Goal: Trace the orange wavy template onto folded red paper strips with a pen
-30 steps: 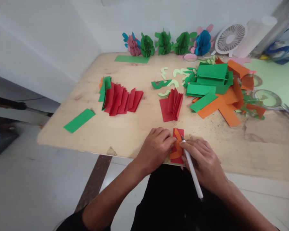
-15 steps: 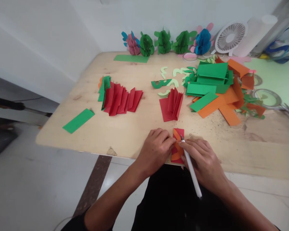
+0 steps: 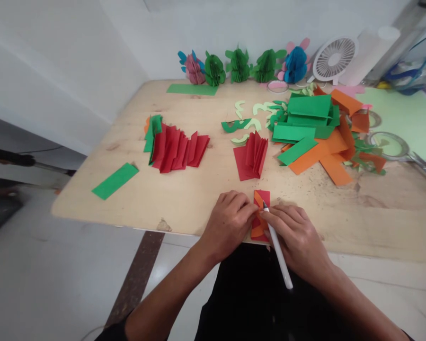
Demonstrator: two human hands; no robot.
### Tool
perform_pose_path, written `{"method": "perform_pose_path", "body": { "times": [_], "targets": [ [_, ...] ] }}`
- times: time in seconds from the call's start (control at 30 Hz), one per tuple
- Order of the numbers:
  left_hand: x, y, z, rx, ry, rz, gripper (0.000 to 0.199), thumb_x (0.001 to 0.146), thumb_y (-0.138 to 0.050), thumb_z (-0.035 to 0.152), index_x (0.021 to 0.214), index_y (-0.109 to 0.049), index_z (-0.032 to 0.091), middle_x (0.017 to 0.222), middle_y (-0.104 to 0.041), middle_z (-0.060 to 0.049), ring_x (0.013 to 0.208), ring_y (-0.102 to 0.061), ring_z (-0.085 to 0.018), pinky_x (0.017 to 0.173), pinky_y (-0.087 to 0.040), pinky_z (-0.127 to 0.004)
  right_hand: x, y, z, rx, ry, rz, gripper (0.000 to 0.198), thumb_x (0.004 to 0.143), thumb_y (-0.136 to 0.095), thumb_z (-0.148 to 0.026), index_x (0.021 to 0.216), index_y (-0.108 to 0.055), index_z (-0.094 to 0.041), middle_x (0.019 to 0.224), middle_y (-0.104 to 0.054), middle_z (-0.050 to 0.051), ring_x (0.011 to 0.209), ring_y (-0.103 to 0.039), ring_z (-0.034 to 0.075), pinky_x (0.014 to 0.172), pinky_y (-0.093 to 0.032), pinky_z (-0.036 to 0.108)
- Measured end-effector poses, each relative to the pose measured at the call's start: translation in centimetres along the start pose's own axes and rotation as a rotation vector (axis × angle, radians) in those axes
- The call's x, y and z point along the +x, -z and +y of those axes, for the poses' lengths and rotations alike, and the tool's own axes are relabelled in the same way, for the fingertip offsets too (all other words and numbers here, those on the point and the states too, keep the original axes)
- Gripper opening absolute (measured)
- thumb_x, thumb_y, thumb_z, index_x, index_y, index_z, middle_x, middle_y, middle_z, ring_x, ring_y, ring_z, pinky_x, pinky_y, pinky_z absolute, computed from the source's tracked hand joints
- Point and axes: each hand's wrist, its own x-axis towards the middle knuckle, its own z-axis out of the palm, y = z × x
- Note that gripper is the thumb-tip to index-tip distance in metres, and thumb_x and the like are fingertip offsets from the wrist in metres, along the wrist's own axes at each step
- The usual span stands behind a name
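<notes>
At the table's front edge lies a folded red paper strip (image 3: 264,195) with a curved orange paper cutout (image 3: 258,232) on top. My left hand (image 3: 231,217) comes in from the left, its fingertips closed on the cutout's edge and pressing it against the red paper. In my right hand (image 3: 295,231) is a white pen (image 3: 279,253), tilted, its dark tip at the orange cutout's edge. My right fingers are bent round the pen and also rest by the red strip, covering part of it.
Folded red papers (image 3: 251,158) stand just beyond my hands, with more red folded strips (image 3: 173,149) to the left. Green strips (image 3: 309,105) and orange strips (image 3: 335,166) are heaped at right, near scissors (image 3: 424,168). Honeycomb paper figures (image 3: 239,66) and a fan (image 3: 335,59) line the wall.
The pen tip has shifted slightly left along the orange cutout with my right hand. My left hand keeps its hold, and the whole view has moved a little.
</notes>
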Motion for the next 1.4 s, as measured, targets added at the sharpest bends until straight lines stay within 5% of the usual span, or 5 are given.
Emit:
{"method": "perform_pose_path", "body": {
  "times": [0.73,0.9,1.4],
  "targets": [
    [-0.3,-0.2,-0.3,-0.019,0.004,0.043,0.017,0.095,-0.05,0.021,0.091,-0.067,0.018,0.089,-0.065,-0.006,0.084,-0.058,-0.019,0.079,-0.047,-0.035,0.0,-0.1,-0.1,-0.036,0.009,0.011,0.038,0.09,-0.046,-0.008,0.125,-0.057,-0.018,0.112,-0.07,0.01,0.106,-0.061,0.025,0.089,-0.047,0.043],
    [-0.5,-0.3,-0.9,-0.058,-0.037,0.086,0.017,0.095,-0.05,0.021,0.101,-0.066,0.018,0.113,-0.068,-0.009,0.106,-0.059,-0.022,0.092,-0.048,-0.041,0.0,0.0,-0.2,-0.048,0.007,0.016,0.038,0.089,-0.046,-0.009,0.124,-0.059,-0.016,0.112,-0.071,0.01,0.105,-0.062,0.025,0.088,-0.048,0.042],
    [-0.5,0.0,-1.7,-0.107,-0.069,-0.074,0.019,0.095,-0.05,0.024,0.106,-0.065,0.018,0.124,-0.066,-0.007,0.119,-0.054,-0.025,0.101,-0.039,-0.046,0.1,0.2,-0.2,-0.049,0.017,-0.012,0.034,0.091,-0.047,-0.01,0.123,-0.058,-0.017,0.112,-0.07,0.01,0.105,-0.06,0.024,0.089,-0.046,0.041]
  ]
}}
